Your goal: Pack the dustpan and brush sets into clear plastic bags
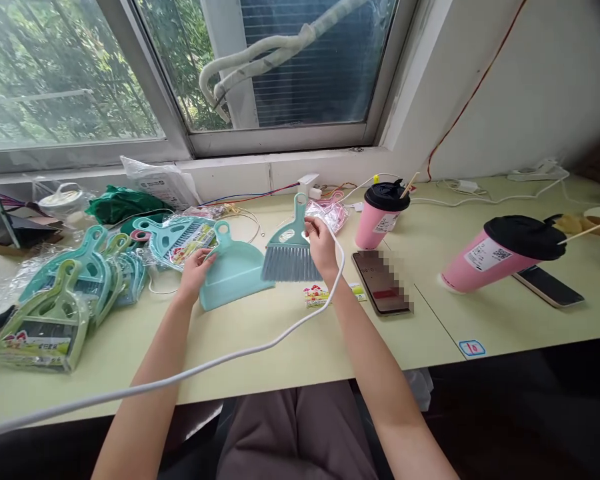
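Observation:
My left hand (196,272) is closed on the left edge of a mint-green dustpan (237,267), its handle pointing toward the window. In my right hand (322,245) is a small hand brush (291,257), gripped at its right side, with grey bristles facing down toward me. The brush is just right of the dustpan, handle up. Below my right wrist, a printed label card (314,295) lies on the table, partly covered by the forearm. A white cable (260,348) runs across the view in front of both forearms.
Several wrapped dustpan sets (45,327) are piled at the left, near a green plastic bag (125,201). To the right stand a pink cup (373,223) and a larger pink cup (490,257). One phone (383,287) and another phone (550,285) lie beside them.

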The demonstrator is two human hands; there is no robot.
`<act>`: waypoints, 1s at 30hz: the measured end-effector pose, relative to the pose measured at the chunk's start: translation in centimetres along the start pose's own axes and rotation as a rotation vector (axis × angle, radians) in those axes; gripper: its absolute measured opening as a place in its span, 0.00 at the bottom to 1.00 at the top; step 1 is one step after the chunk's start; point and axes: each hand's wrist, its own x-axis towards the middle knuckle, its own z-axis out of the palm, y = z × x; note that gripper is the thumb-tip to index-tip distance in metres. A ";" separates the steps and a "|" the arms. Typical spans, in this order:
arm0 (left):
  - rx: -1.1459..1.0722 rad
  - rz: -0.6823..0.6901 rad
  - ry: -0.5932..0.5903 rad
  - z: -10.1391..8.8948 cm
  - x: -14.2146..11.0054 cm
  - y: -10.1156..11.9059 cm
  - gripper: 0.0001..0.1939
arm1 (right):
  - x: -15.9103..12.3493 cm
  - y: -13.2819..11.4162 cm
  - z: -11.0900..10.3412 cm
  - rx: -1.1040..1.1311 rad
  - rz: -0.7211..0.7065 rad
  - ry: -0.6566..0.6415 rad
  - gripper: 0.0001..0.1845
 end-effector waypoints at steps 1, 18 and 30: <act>-0.002 -0.008 0.003 0.1 0.0 0.1 0.30 | -0.1 0.1 0.4 0.093 0.015 -0.040 0.15; 0.101 0.121 -0.256 4.6 -3.4 3.3 0.31 | -5.2 -0.6 5.5 -0.131 -0.223 -0.197 0.13; 0.134 0.259 -0.320 5.5 -4.3 2.7 0.24 | -6.3 -1.3 5.4 -0.530 -0.367 -0.158 0.13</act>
